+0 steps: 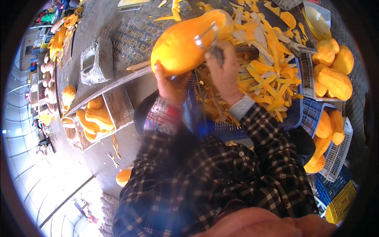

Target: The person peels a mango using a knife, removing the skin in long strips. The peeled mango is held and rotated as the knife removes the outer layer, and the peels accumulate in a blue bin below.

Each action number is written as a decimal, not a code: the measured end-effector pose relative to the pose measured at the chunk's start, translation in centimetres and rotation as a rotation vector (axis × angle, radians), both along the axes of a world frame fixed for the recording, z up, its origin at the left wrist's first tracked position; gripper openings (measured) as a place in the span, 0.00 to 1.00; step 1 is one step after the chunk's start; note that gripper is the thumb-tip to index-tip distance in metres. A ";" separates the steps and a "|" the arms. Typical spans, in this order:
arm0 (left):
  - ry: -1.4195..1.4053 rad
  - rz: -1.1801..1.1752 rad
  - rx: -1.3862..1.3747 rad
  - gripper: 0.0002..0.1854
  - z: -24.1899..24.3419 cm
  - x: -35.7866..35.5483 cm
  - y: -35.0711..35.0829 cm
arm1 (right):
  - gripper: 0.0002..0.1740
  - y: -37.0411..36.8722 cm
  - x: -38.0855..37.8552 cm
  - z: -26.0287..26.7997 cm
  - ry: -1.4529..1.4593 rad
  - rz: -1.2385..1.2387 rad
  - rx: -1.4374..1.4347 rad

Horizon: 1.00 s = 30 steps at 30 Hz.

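Observation:
A large orange squash point(177, 44), its visible side mostly peeled, is tilted over the near edge of the table. My left hand point(170, 84) grips its rounded lower end from below. In my right hand point(223, 69) is a metal-bladed peeler point(204, 38) with a dark handle. The blade lies over the squash's side, slightly blurred; whether it touches the skin I cannot tell. Below my hands, a blue plastic crate point(296, 111) in front of my body holds a heap of orange and pale peel strips point(271, 89).
A concrete block point(102, 63) sits on the printed tabletop point(134, 35). White crates of peeled squash stand at left point(121, 103) and right point(308, 74). More squash point(322, 127) fills a blue crate beside me. One squash point(123, 177) lies on the floor at left.

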<state>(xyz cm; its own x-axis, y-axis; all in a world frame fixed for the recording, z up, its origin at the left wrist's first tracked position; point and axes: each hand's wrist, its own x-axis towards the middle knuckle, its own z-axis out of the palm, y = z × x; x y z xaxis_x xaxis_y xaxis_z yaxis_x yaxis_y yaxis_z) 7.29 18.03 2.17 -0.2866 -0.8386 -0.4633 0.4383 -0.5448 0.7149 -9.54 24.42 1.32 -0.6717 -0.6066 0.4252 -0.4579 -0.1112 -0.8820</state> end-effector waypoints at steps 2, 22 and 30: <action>-0.135 0.059 0.019 0.39 -0.4 0.4 -1.7 | 0.24 -1.4 -4.5 0.5 0.022 -0.017 0.002; -0.393 0.051 -0.761 0.21 3.8 -3.9 -14.0 | 0.23 1.4 -7.4 3.2 -0.278 -0.087 0.193; -0.569 -0.224 -1.186 0.21 3.9 -14.1 -18.5 | 0.21 8.6 -4.0 0.8 -0.391 -0.053 0.079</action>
